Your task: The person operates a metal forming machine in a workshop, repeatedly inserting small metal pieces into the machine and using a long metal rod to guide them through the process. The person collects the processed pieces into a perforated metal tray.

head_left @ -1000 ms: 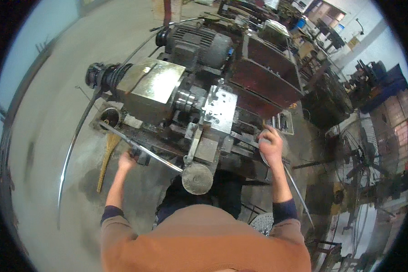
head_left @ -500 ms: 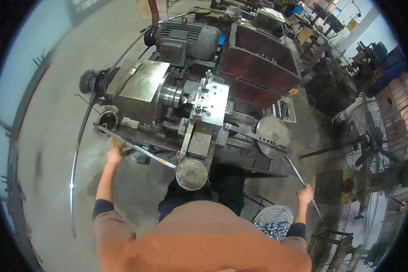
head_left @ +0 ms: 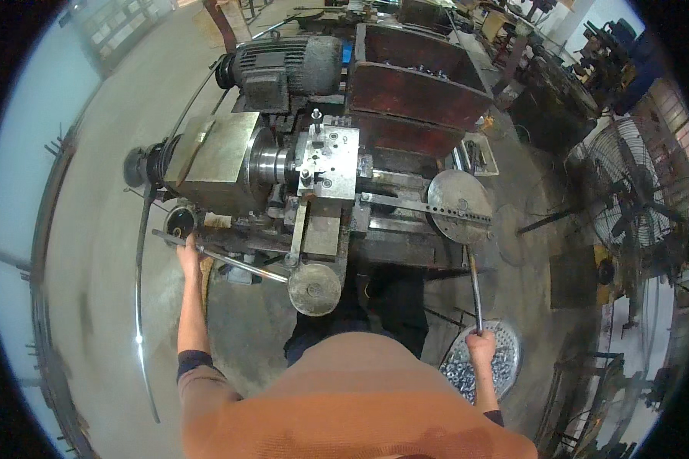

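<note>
Right lever, a slim metal rod, was seen slanting down from beneath the right disc at the front of the machine. Its lower end was gripped by the right hand, with the fingers wrapped around it. Below this hand, a round basin holding small shiny metal pieces was partly hidden by the hand and forearm.

The left lever, also a metal rod, was set aslant from the left disc toward a round container. Near its outer end it was met by the left hand; whether the fingers were closed around it could not be told.

Between the two discs, farther back, a bright metal plate was mounted beside the spindle. Behind these, a ribbed motor and a dark red bin were placed side by side.
</note>
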A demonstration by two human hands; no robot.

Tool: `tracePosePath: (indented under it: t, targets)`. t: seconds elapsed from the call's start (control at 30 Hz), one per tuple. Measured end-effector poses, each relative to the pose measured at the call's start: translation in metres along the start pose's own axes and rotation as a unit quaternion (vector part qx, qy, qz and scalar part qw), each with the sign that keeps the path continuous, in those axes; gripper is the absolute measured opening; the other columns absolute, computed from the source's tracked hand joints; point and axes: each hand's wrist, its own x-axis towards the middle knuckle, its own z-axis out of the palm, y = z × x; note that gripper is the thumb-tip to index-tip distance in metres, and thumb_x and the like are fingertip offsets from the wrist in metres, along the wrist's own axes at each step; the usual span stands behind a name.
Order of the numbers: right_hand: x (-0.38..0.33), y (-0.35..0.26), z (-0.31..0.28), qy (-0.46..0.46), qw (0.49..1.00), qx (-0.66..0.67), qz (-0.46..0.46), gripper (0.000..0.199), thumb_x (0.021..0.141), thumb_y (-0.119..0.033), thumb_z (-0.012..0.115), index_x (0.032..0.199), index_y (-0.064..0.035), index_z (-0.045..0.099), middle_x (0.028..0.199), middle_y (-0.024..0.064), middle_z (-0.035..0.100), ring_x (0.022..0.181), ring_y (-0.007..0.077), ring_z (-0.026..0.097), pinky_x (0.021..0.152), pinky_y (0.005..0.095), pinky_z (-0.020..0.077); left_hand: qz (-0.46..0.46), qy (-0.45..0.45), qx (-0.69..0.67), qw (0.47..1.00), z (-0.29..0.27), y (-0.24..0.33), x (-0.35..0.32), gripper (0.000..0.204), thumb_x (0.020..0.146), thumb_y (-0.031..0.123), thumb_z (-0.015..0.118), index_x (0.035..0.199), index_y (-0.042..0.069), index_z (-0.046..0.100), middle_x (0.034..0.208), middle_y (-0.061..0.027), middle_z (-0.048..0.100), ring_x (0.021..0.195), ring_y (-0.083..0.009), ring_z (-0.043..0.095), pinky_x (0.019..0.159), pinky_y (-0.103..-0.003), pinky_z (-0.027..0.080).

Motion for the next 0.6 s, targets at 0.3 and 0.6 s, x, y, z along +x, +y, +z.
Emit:
tracePosePath:
  t: [0.3,0.6]
  targets:
    - [-0.008,0.019,0.018,0.067,0.993,-0.040,-0.088,0.029,0.058,-0.023,0.058,0.078,-0.0015,0.062,0.072,0.0223,0.061,0.072,0.0404,0.060,0.065,0.0428,0.0470,-0.027,-0.007,0.033,0.999,-0.010,-0.011,0.013,0.037,0.083,0.027,0.054,0.107,-0.002,0.050,0.090,-0.0118,0.057,0.066,-0.0214,0.061,0.046,-0.032,0.053]
    - [0.034,0.039,0.003,0.108,0.972,-0.184,-0.094,0.041,0.062,-0.028,0.059,0.095,-0.0051,0.061,0.074,0.0211,0.061,0.067,0.0393,0.059,0.061,0.0463,0.0465,-0.026,-0.021,0.101,0.994,-0.022,-0.010,0.018,0.037,0.083,0.028,0.055,0.094,-0.006,0.051,0.072,-0.0118,0.056,0.049,-0.0249,0.060,0.041,-0.033,0.052]
